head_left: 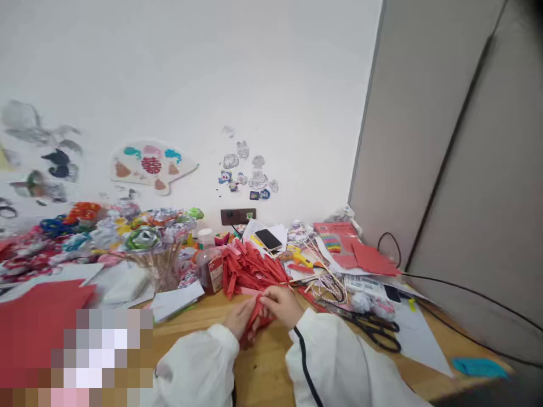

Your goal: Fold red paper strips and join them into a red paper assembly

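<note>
"Where's the red paper (256, 308)?"
"Between the left hand (238, 320) and right hand (283, 306), fingers of both closed on it."
"And around the hands?"
"Loose red strips (249, 268) at twelve o'clock, scissors (367, 326) at three."

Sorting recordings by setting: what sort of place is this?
Probably a craft workspace: a wooden table with a heap of red strips, black-handled scissors and a red sheet.

Red 囍 sign (151, 165) on fan-shaped wall piece (182, 165); bottle label (216, 273) too small.
</note>
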Demonstrator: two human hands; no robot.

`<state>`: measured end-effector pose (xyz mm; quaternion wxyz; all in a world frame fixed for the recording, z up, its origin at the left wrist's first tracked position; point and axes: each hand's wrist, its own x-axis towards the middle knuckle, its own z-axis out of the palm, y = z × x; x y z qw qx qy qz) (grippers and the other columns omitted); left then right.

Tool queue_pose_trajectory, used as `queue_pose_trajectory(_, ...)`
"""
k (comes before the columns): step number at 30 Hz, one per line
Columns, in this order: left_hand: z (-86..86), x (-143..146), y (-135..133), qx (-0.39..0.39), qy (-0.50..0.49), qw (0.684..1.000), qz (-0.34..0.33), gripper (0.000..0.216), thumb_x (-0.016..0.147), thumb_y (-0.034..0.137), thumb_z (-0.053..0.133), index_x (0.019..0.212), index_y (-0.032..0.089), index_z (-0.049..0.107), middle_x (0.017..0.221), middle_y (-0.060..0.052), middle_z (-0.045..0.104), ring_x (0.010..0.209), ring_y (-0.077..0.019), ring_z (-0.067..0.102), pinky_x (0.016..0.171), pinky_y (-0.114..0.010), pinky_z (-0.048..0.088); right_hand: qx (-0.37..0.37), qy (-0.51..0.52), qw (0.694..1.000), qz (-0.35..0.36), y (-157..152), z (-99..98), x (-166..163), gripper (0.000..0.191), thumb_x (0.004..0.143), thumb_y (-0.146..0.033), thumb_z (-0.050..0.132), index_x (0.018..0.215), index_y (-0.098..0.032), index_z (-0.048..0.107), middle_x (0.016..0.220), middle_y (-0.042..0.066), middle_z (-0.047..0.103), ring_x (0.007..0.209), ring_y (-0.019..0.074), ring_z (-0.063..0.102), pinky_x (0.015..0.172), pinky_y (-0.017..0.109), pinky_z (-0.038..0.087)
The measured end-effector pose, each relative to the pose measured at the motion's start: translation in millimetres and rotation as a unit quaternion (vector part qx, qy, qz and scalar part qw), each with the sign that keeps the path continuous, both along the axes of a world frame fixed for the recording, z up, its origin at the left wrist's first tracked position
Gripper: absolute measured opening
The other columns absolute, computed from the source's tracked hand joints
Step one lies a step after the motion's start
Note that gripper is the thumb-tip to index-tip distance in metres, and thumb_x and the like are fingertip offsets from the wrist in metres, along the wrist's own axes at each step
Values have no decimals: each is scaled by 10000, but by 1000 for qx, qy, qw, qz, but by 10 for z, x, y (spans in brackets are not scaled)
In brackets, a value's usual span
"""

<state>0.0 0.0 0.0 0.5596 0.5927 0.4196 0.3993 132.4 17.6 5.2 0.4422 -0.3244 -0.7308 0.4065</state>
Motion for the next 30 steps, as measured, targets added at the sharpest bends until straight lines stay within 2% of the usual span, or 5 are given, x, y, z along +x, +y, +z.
queue_pose_trajectory(4,15,17,-36,13,49,999,18,386,680,527,256,635,179,419,383,52,457,269,-87,386,296,-211,323,-5,-20,1000,-21,-16,-3,-5,188,724,-275,426,590,-149,462,459,-45,463,399,56,420,408,157,343)
queue_pose_trajectory(8,71,-34,-8,196,157,963,94,307,694,407,357,584,151,486,544,5,498,534,-122,478,541,-242,392,4,-47,998,-36,-42,21,7,185,733,-264,414,596,-153,470,446,-47,461,392,58,418,411,159,346)
queue_pose_trajectory(10,89,-63,13,238,185,947,108,269,699,361,373,587,150,496,569,3,490,595,-131,465,590,-240,379,21,-61,997,-41,-58,38,15,174,733,-248,412,600,-156,475,449,-46,470,401,62,428,426,162,351)
queue_pose_trajectory(17,88,-81,34,252,193,943,100,221,710,314,362,594,155,462,574,7,458,585,-125,439,579,-223,363,70,-94,991,-62,-86,63,24,165,728,-226,418,591,-156,478,474,-41,494,437,66,445,476,169,348)
queue_pose_trajectory(30,97,-69,25,251,167,948,102,195,708,318,370,612,161,434,558,26,432,546,-117,439,538,-224,357,54,-90,994,-44,-62,-35,-2,164,734,-257,409,624,-154,474,489,-40,488,443,67,446,454,167,339)
